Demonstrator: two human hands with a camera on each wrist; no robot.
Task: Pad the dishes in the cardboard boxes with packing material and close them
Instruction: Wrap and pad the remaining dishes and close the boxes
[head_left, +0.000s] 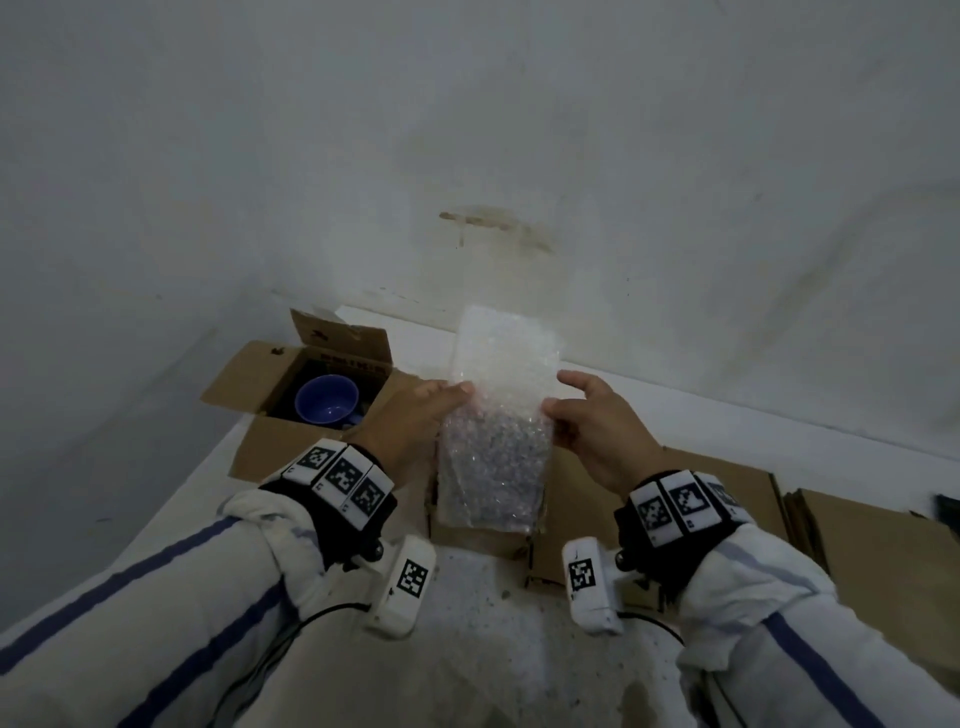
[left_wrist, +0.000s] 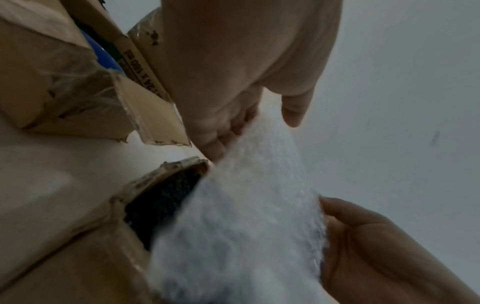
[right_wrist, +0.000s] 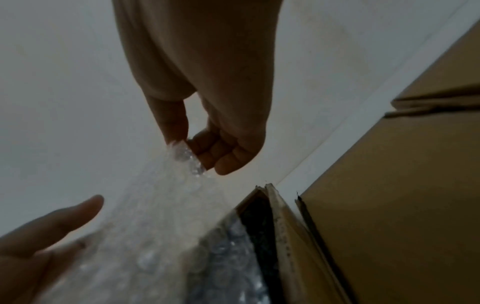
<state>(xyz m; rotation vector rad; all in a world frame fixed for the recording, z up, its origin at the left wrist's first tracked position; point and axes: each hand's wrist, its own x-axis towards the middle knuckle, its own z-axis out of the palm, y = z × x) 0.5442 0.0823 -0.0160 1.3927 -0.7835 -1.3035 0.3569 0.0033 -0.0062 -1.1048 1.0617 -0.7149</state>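
A sheet of clear bubble wrap (head_left: 498, 415) stands upright between my hands. My left hand (head_left: 452, 400) holds its left edge, thumb on the front and fingers (left_wrist: 221, 142) curled behind. On the right edge, my right hand (head_left: 556, 410) pinches it between thumb and curled fingers (right_wrist: 207, 152). The sheet's lower end hangs into the dark opening of a cardboard box (head_left: 576, 519) right under it (right_wrist: 280, 236). A second cardboard box (head_left: 260, 384) stands open at the back left with a blue cup (head_left: 327, 400) inside.
Flattened cardboard (head_left: 857, 551) lies to the right of the middle box. The boxes sit on a white speckled surface (head_left: 467, 623) that ends at a white wall (head_left: 467, 156) close behind. A flap of the left box (left_wrist: 155, 115) juts toward my left hand.
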